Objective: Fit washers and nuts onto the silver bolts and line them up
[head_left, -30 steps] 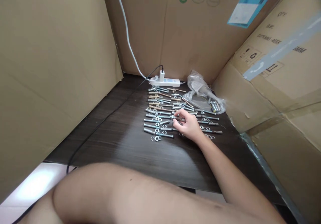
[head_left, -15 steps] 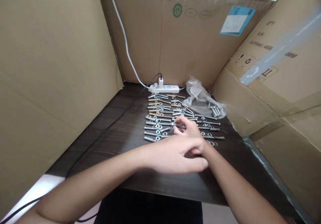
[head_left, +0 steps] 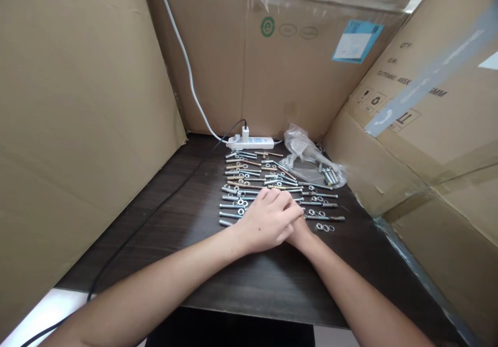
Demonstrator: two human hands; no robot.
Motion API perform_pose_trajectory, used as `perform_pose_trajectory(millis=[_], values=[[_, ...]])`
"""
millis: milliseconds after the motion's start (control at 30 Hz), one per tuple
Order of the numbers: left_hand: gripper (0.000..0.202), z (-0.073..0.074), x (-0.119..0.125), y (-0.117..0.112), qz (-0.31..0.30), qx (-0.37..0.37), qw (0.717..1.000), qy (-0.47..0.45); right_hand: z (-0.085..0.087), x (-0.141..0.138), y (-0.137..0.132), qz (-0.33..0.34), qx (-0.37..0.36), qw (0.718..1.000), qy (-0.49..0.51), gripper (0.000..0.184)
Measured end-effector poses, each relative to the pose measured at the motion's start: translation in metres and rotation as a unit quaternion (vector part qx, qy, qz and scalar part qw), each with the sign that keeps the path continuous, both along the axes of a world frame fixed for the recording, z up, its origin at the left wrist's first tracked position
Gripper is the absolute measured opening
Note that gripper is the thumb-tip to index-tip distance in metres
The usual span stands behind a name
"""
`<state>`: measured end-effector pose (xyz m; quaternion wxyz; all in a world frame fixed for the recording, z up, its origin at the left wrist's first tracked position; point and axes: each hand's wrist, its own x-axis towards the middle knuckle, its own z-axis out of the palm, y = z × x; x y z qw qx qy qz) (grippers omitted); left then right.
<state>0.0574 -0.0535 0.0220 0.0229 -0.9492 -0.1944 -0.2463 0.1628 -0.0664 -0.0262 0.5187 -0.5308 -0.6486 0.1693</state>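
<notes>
Fingers are partly hidden where the left hand lies bent over the right hand, so I cannot tell whether either has closed on anything. From the left, steel bolts lie in rows on the dark surface; right of the hands sit loose washers. Bolts should feel stiff, slick, fairly light: pinch mid-shank; take washers by their rims.

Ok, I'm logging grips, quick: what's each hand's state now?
Left hand: curled over the right hand; can't tell whether it holds anything.
Right hand: mostly hidden by the left; open or closed can't be told.
</notes>
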Motion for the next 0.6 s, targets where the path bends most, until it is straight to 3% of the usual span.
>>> perform_pose_trajectory(millis=[100, 233, 400, 600], values=[[0.026, 0.003, -0.011, 0.011, 0.009, -0.063, 0.998, -0.016, 0.01, 0.019, -0.001, 0.017, -0.065, 0.996, -0.056, 0.008], [0.017, 0.002, -0.029, 0.027, 0.032, -0.158, 0.985, -0.066, 0.022, 0.019, -0.005, 0.028, -0.125, 0.988, -0.09, 0.013], [0.01, -0.005, -0.046, 0.039, -0.007, -0.249, 0.964, -0.092, 0.025, 0.015, -0.006, 0.031, -0.102, 0.993, -0.05, 0.011], [0.01, -0.007, -0.048, 0.039, -0.025, -0.281, 0.954, -0.105, 0.022, 0.02, -0.005, 0.055, -0.073, 0.995, -0.043, 0.01]])
